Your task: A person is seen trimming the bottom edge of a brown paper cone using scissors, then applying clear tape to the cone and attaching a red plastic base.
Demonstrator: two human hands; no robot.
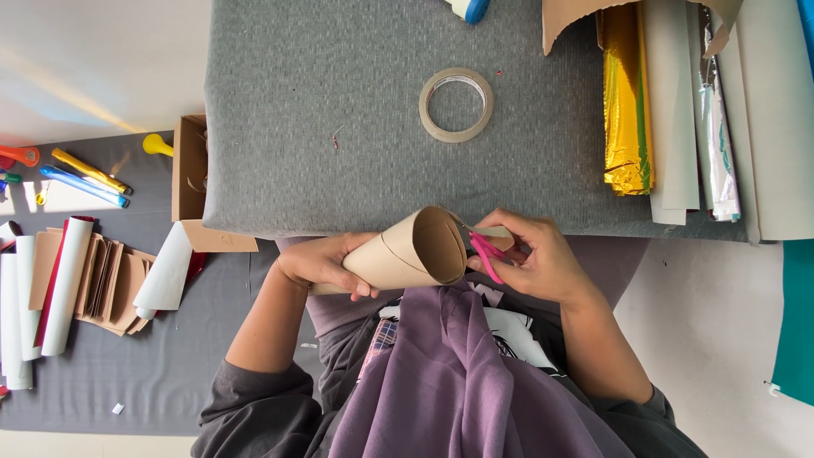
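Note:
My left hand grips a brown paper cone around its narrow end, with the wide open mouth facing right. My right hand holds pink-handled scissors at the rim of the cone's mouth. Both hands are just below the front edge of a grey padded table. A roll of clear tape lies flat on the table above the hands.
Gold foil, silver foil and pale paper sheets lie on the table's right side. On the floor to the left are white paper rolls, brown card pieces, an open cardboard box and coloured tubes.

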